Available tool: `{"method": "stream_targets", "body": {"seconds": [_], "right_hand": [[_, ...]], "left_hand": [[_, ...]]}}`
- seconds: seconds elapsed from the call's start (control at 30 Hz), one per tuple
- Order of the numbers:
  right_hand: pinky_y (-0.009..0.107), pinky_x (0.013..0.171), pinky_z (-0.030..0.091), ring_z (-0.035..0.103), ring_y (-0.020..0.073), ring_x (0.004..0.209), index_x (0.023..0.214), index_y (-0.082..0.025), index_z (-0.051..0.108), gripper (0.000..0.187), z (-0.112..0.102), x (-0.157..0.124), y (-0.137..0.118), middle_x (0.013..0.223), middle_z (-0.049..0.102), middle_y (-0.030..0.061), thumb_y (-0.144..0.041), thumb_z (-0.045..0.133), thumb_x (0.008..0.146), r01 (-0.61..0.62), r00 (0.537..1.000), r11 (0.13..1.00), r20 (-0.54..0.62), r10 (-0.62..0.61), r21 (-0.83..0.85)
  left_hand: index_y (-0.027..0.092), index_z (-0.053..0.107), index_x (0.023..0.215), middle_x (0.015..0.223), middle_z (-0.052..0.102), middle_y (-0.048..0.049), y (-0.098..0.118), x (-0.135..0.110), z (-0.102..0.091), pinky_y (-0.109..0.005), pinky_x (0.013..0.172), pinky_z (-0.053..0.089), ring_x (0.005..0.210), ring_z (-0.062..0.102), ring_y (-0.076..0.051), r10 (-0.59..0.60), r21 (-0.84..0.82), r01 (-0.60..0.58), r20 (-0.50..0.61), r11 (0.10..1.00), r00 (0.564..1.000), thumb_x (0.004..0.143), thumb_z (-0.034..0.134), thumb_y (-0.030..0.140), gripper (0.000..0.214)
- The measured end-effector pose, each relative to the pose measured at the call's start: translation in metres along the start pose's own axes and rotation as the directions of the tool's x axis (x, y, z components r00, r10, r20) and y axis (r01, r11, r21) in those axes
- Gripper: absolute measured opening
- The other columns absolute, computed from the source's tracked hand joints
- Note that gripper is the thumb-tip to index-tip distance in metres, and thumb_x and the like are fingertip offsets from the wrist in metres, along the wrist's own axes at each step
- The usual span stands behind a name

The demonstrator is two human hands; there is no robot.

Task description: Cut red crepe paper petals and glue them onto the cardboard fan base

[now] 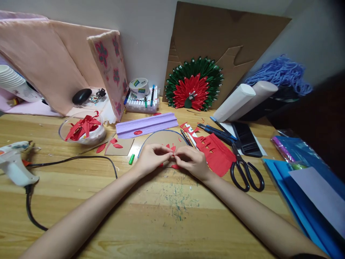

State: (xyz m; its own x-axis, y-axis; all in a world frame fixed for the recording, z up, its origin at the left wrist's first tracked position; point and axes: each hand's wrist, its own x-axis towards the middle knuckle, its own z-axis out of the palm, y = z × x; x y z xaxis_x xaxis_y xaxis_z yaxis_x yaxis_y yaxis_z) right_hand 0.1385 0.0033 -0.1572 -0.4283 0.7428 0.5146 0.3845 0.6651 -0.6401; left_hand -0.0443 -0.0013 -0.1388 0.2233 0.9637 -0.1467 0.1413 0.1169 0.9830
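Over a round cardboard piece [159,137] with a blue edge, my left hand [152,158] and my right hand [193,162] meet, fingertips pinched together. Between them is a small red paper petal [173,148], partly covered by the fingers. More red petals lie under and beside my hands; how many is hidden. A cut red paper sheet [219,154] lies beside my right hand. Left of my left hand are a small green cap [131,159] and a cardboard square [125,148] with red petals on it.
Black-handled scissors [247,172], a utility knife [215,132] and a phone [246,140] lie on the right. At left are a glue gun [16,163] with its cord and a bowl of red scraps [63,135]. A purple paper strip [151,123] and a red-green paper peacock [194,84] are behind.
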Motion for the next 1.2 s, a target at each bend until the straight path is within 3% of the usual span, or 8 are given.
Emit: {"method": "stream_targets", "body": {"seconds": [0.13, 0.4, 0.73, 1.03, 1.2], "right_hand": [[0.029, 0.073, 0.053, 0.064, 0.0152, 0.078, 0.089, -0.021, 0.062, 0.013, -0.0002, -0.0007, 0.0009, 0.084, 0.069, 0.0037, -0.011, 0.057, 0.081, 0.062, 0.998, 0.998, -0.004, -0.062, -0.031], [0.030, 0.073, 0.055, 0.066, 0.0155, 0.079, 0.091, -0.020, 0.066, 0.017, 0.0006, -0.0004, 0.0011, 0.085, 0.071, 0.0048, -0.011, 0.058, 0.080, 0.035, 0.998, 0.999, -0.053, -0.036, -0.008], [0.031, 0.072, 0.056, 0.067, 0.0159, 0.078, 0.093, -0.021, 0.071, 0.016, -0.0009, 0.0008, 0.0039, 0.086, 0.072, 0.0053, -0.015, 0.063, 0.080, -0.022, 0.998, 0.992, -0.056, 0.029, 0.127], [0.030, 0.069, 0.055, 0.067, 0.0158, 0.074, 0.086, -0.020, 0.072, 0.011, 0.0005, 0.0018, 0.0039, 0.082, 0.072, 0.0053, -0.018, 0.064, 0.079, -0.116, 0.989, 0.975, -0.068, 0.130, 0.190], [0.030, 0.070, 0.055, 0.066, 0.0157, 0.073, 0.085, -0.020, 0.071, 0.010, 0.0008, 0.0018, 0.0044, 0.082, 0.071, 0.0050, -0.018, 0.064, 0.078, -0.159, 0.984, 0.969, -0.051, 0.171, 0.188]], "left_hand": [[0.009, 0.071, 0.080, 0.082, 0.073, -0.0126, -0.0011, 0.0012, 0.0011, -0.030, 0.072, 0.054, 0.073, 0.068, -0.019, -0.001, -0.035, 0.000, -0.039, 0.999, 0.999, 0.068, 0.071, 0.027, 0.022], [0.012, 0.074, 0.083, 0.083, 0.074, -0.0086, -0.0020, -0.0016, 0.0028, -0.027, 0.073, 0.053, 0.076, 0.069, -0.017, 0.076, -0.022, -0.077, -0.056, 0.997, 0.996, 0.072, 0.067, 0.022, 0.017], [0.011, 0.074, 0.083, 0.083, 0.074, -0.0098, 0.0014, 0.0003, -0.0011, -0.027, 0.072, 0.053, 0.076, 0.069, -0.019, 0.006, -0.004, -0.006, -0.084, 1.000, 0.996, 0.068, 0.071, 0.026, 0.021], [0.012, 0.074, 0.088, 0.089, 0.073, -0.0105, -0.0035, 0.0001, 0.0003, -0.030, 0.078, 0.052, 0.081, 0.068, -0.020, 0.086, 0.006, -0.086, -0.037, 0.996, 0.996, 0.071, 0.070, 0.029, 0.024], [0.014, 0.073, 0.088, 0.086, 0.072, -0.0091, -0.0023, -0.0031, -0.0009, -0.027, 0.072, 0.051, 0.077, 0.066, -0.017, 0.218, 0.224, -0.209, -0.018, 0.952, 0.976, 0.077, 0.065, 0.029, 0.020]]}}
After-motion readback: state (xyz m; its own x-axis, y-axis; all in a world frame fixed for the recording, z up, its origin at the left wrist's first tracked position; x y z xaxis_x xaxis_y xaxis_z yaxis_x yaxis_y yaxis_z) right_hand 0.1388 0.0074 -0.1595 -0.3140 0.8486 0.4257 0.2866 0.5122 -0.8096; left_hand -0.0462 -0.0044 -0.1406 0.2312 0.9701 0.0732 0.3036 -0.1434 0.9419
